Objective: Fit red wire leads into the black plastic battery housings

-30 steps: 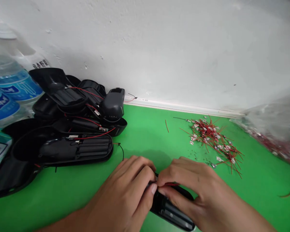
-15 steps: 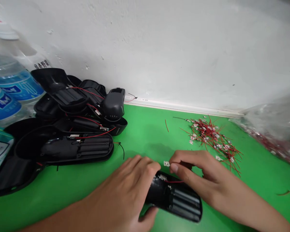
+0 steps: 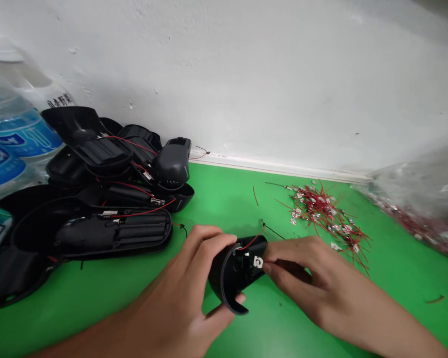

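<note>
The left hand curls round a black plastic battery case, fingers over its upper edge and thumb beneath, firmly holding it tilted up off the green mat. The right hand sits at 3 o'clock from the case, with thumb and forefinger nearly closed at a small metal contact tab; whether they grip it, I cannot tell. A red wire runs from the case. The step looks like fitting this wired tab, which calls for seating it squarely. At 1 o'clock lies a heap of red-wired tabs; at 10 o'clock, a pile of black cases, then water bottles. A plastic bag lies at 2 o'clock.
</note>
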The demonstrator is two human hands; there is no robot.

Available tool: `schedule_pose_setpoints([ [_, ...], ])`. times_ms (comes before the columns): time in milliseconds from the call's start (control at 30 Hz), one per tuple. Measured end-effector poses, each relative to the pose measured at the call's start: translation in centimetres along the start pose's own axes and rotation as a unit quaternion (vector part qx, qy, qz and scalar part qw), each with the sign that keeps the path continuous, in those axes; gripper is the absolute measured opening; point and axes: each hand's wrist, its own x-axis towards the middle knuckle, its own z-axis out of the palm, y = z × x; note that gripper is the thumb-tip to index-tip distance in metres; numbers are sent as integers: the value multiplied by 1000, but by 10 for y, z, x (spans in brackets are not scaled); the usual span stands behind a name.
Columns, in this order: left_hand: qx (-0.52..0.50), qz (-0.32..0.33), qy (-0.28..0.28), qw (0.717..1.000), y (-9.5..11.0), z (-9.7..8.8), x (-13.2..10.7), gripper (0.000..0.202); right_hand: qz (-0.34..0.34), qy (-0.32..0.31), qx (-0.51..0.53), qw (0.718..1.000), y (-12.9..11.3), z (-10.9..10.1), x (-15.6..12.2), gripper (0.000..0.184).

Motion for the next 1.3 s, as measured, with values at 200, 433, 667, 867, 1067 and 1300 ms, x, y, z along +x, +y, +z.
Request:
schedule_pose_setpoints([
  [200,3,11,-5,1000,1,-3,-3,51,-9,-19,19,1000,2,4,3,22],
  [433,-8,39,-19,999,-4,1,-5,52,-17,-6,-11,1000,-1,5,-2,23],
  [667,-32,50,-37,998,-5,-1,-8,57,-13,0,-1,1000,-10,5,-1,22],
  [867,-26,55,-6,998,-6,1,-7,55,-39,-2,-36,999,-10,5,-2,25],
  [1067,-30,38,6,999,-4,-1,-6,57,-151,26,-241,958,4,8,-8,32],
  [1300,-54,14,6,998,-2,-3,-4,69,-216,92,-343,910,6,8,-3,32],
])
